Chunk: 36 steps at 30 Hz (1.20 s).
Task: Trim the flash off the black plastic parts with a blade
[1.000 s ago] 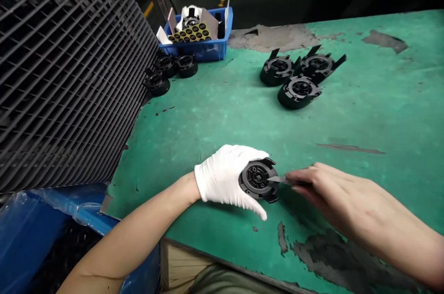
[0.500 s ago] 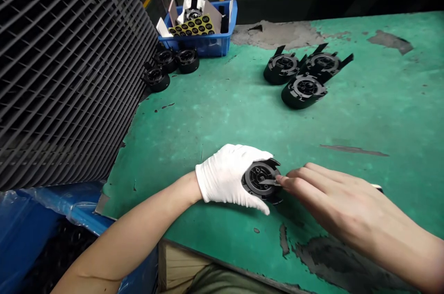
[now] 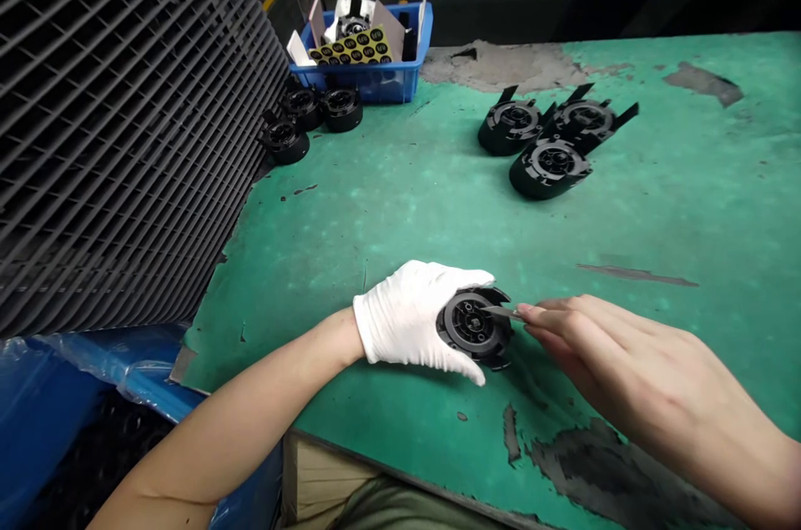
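My left hand (image 3: 413, 315), in a white glove, curves thumb and fingers round the rim of a black round plastic housing (image 3: 468, 331). The housing lies with its ribbed, ringed face up, and its prongs point right. My bare right hand (image 3: 617, 359) pinches a utility knife (image 3: 502, 311) by its thin metal blade end. The blade's tip is over the upper right of the housing's face; whether it touches, I cannot tell. My fingers and palm hide the knife's handle.
Three black housings with upright prongs (image 3: 551, 167) stand at the back right. Several more (image 3: 343, 108) sit beside a blue bin (image 3: 400, 83) holding a yellow sticker sheet (image 3: 354, 48). A grey grid rack (image 3: 125, 138) borders the left. The green tabletop (image 3: 388, 204) has worn patches.
My right hand has moved slightly up and right, drawing the blade from the housing's centre toward its upper right edge. My left hand keeps its hold, with the housing almost unmoved.
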Available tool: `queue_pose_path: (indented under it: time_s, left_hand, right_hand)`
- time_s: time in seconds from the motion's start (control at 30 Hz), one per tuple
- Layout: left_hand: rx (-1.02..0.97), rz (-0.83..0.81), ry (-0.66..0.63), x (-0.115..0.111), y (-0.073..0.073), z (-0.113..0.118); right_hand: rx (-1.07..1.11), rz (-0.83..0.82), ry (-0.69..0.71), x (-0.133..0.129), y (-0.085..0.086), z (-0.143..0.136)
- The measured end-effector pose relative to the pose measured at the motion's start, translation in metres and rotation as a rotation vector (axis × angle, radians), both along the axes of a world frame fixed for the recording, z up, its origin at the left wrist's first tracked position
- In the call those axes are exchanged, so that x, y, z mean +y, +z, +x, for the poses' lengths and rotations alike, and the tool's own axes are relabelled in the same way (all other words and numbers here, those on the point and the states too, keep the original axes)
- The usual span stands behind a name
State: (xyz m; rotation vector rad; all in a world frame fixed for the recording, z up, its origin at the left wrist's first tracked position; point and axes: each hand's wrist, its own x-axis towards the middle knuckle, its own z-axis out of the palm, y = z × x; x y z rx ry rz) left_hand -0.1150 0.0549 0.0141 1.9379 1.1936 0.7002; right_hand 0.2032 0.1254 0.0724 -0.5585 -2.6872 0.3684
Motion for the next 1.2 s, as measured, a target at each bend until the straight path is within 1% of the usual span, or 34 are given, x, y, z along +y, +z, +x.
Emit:
queue_pose_path:
  time_s: [0.1, 0.13, 0.27, 0.33, 0.43, 0.53, 0.6, 0.67, 0.77, 0.9, 1.03, 1.2]
  left_hand:
    - [0.001, -0.022, 0.001, -0.005, 0.003, -0.003]
    - [-0.01, -0.021, 0.002, -0.007, 0.005, -0.006]
    - [-0.151, -0.018, 0.018, -0.013, 0.01, -0.015]
    - [-0.194, -0.048, -0.002, -0.015, 0.012, -0.018]
    - [-0.201, -0.057, -0.056, -0.017, 0.015, -0.021]
    - [-0.22, -0.041, -0.055, -0.015, 0.017, -0.021]
    - [-0.202, -0.027, -0.035, -0.013, 0.015, -0.018]
    - [-0.139, -0.013, -0.03, -0.01, 0.01, -0.014]
    - [-0.052, 0.003, -0.038, -0.008, 0.002, -0.007]
    - [-0.053, 0.047, -0.058, -0.007, -0.006, -0.005]
    - [-0.07, 0.061, -0.09, -0.007, -0.006, -0.008]
    - [-0.07, 0.027, -0.108, -0.005, -0.004, -0.009]
  right_hand:
    - [-0.017, 0.047, 0.078, 0.001, -0.002, 0.002]
    - [-0.02, 0.052, 0.078, 0.001, -0.002, 0.003]
    - [0.022, -0.003, -0.02, 0.008, 0.001, 0.01]
    - [0.033, -0.022, -0.032, 0.013, -0.001, 0.012]
    - [0.047, -0.032, 0.026, 0.019, -0.007, 0.014]
    - [0.034, -0.022, 0.063, 0.021, -0.012, 0.011]
    - [0.015, 0.016, 0.078, 0.02, -0.012, 0.008]
    - [-0.009, 0.049, 0.096, 0.02, -0.011, 0.005]
    - [-0.03, 0.047, 0.129, 0.022, -0.008, 0.001]
    - [-0.045, 0.062, 0.183, 0.03, -0.002, -0.002]
    - [-0.064, 0.117, 0.258, 0.039, 0.005, -0.008]
    - [-0.077, 0.091, 0.313, 0.048, 0.011, -0.013]
